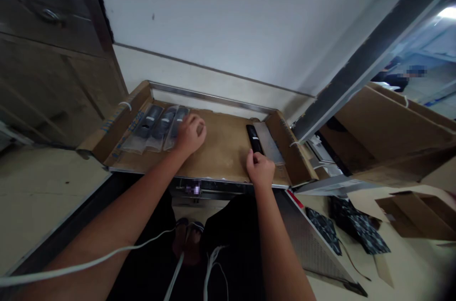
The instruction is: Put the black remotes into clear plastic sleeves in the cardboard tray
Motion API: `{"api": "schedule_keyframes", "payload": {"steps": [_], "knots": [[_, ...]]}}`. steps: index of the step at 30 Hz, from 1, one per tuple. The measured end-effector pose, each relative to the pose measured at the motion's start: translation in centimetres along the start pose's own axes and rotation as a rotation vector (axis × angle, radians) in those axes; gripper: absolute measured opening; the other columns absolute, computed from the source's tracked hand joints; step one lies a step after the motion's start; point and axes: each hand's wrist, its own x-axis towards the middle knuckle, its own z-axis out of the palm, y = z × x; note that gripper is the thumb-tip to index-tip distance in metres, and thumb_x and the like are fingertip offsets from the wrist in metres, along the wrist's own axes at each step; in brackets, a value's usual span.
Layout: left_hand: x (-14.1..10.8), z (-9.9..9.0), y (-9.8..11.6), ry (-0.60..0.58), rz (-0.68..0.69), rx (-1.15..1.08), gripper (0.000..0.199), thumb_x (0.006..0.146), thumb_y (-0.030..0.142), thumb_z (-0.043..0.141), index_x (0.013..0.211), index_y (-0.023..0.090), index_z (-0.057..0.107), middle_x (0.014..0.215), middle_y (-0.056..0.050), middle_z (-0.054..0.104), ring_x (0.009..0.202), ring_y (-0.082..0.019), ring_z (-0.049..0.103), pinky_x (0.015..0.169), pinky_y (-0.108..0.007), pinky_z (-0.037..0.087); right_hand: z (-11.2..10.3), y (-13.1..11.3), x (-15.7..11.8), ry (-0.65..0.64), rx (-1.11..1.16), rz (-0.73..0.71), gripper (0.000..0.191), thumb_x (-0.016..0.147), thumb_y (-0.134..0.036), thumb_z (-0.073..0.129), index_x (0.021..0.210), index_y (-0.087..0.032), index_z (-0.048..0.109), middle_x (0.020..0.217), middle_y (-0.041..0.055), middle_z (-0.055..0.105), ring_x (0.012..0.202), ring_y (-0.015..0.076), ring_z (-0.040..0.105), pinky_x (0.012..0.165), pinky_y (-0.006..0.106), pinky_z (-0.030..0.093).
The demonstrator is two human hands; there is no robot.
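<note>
While the black item (253,136) lies on the right part of the cardboard tray (224,144), its near end reaches just to my right hand (261,168). Beside it, further right, lies a flat clear sleeve (270,142). The fingers of this hand are bent inward, with the thumb toward the item's end; from my distant place I cannot tell if they hold it or only touch it. My left hand (192,132) is close to three dark bagged items (165,122), which lie side by side on the left. Its fingers are loosely curled but blurred, so I cannot tell how wide this grip is.
</note>
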Motion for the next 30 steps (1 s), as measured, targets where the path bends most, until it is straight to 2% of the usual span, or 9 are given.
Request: {"api": "schedule_keyframes", "payload": {"steps": [3, 6, 10, 14, 17, 20, 23, 26, 30], "knots": [[1.5, -1.9, -1.4, 0.012, -0.187, 0.340, 0.043, 0.076, 0.027, 0.068, 0.117, 0.017, 0.058, 0.136, -0.020, 0.050, 0.128, -0.040, 0.044, 0.105, -0.053, 0.037, 0.0, 0.0, -0.1, 0.034, -0.021, -0.005, 0.049, 0.101, -0.039, 0.043, 0.058, -0.019, 0.053, 0.056, 0.0035, 0.056, 0.055, 0.0139, 0.050, 0.058, 0.028, 0.025], [3.1, -2.4, -2.9, -0.149, -0.322, 0.475, 0.056, 0.072, 0.032, 0.072, 0.121, 0.012, 0.054, 0.126, -0.026, 0.056, 0.122, -0.044, 0.050, 0.100, -0.056, 0.040, 0.0, 0.0, 0.0, 0.051, -0.036, 0.002, 0.048, 0.101, -0.038, 0.043, 0.057, -0.019, 0.052, 0.056, 0.0034, 0.056, 0.055, 0.0136, 0.049, 0.058, 0.028, 0.025], [4.3, -1.1, -3.3, -0.336, -0.287, 0.375, 0.061, 0.059, 0.036, 0.081, 0.111, 0.013, 0.059, 0.106, -0.024, 0.066, 0.101, -0.039, 0.064, 0.081, -0.044, 0.049, -0.1, -0.1, -0.1, 0.055, -0.029, 0.012, 0.047, 0.101, -0.037, 0.043, 0.058, -0.019, 0.052, 0.057, 0.0035, 0.058, 0.054, 0.0131, 0.049, 0.058, 0.029, 0.024], [4.5, 0.5, -2.7, -0.548, -0.224, 0.181, 0.035, 0.048, 0.037, 0.084, 0.069, 0.020, 0.062, 0.064, -0.007, 0.065, 0.063, -0.025, 0.064, 0.056, -0.028, 0.042, -0.3, -0.1, -0.1, 0.022, 0.014, 0.018, 0.047, 0.100, -0.038, 0.043, 0.058, -0.018, 0.053, 0.057, 0.0040, 0.058, 0.055, 0.0134, 0.049, 0.058, 0.028, 0.024], [4.0, 0.8, -2.6, -0.642, -0.179, -0.051, 0.022, 0.053, 0.034, 0.081, 0.064, 0.020, 0.067, 0.057, -0.002, 0.063, 0.054, -0.019, 0.059, 0.049, -0.024, 0.037, -0.6, -0.2, 0.0, -0.013, 0.095, 0.010, 0.046, 0.099, -0.040, 0.046, 0.059, -0.019, 0.054, 0.057, 0.0030, 0.057, 0.055, 0.0132, 0.048, 0.058, 0.028, 0.026], [2.8, 0.1, -2.3, -0.640, -0.187, -0.320, 0.028, 0.061, 0.038, 0.081, 0.081, 0.021, 0.074, 0.073, -0.003, 0.071, 0.062, -0.018, 0.062, 0.053, -0.023, 0.041, -0.3, -1.1, 0.4, -0.082, 0.306, 0.016, 0.043, 0.097, -0.045, 0.050, 0.063, -0.019, 0.056, 0.058, 0.0012, 0.055, 0.055, 0.0126, 0.048, 0.058, 0.026, 0.030], [1.3, -0.6, -1.5, -0.673, -0.236, -0.534, 0.036, 0.069, 0.044, 0.078, 0.095, 0.019, 0.072, 0.076, -0.003, 0.071, 0.065, -0.016, 0.062, 0.058, -0.023, 0.044, 1.1, -3.2, 1.6, -0.209, 0.708, 0.176, 0.042, 0.096, -0.054, 0.048, 0.076, -0.019, 0.061, 0.063, -0.0005, 0.058, 0.054, 0.0120, 0.049, 0.055, 0.024, 0.034], [0.4, -0.9, -0.9, -0.679, -0.225, -0.573, 0.037, 0.072, 0.045, 0.078, 0.096, 0.017, 0.070, 0.073, -0.002, 0.069, 0.065, -0.015, 0.060, 0.059, -0.023, 0.043, 3.2, -5.7, 3.0, -0.301, 1.137, 0.360, 0.045, 0.092, -0.062, 0.047, 0.092, -0.019, 0.062, 0.069, -0.0011, 0.062, 0.050, 0.0106, 0.049, 0.048, 0.022, 0.035], [0.3, -0.6, -0.9, -0.681, -0.155, -0.528, 0.036, 0.072, 0.045, 0.077, 0.094, 0.017, 0.070, 0.073, -0.001, 0.067, 0.066, -0.014, 0.059, 0.060, -0.023, 0.042, 5.2, -7.7, 4.1, -0.219, 1.311, 0.489, 0.044, 0.085, -0.063, 0.057, 0.086, -0.020, 0.062, 0.067, -0.0029, 0.058, 0.048, 0.0081, 0.045, 0.045, 0.019, 0.034]]}}
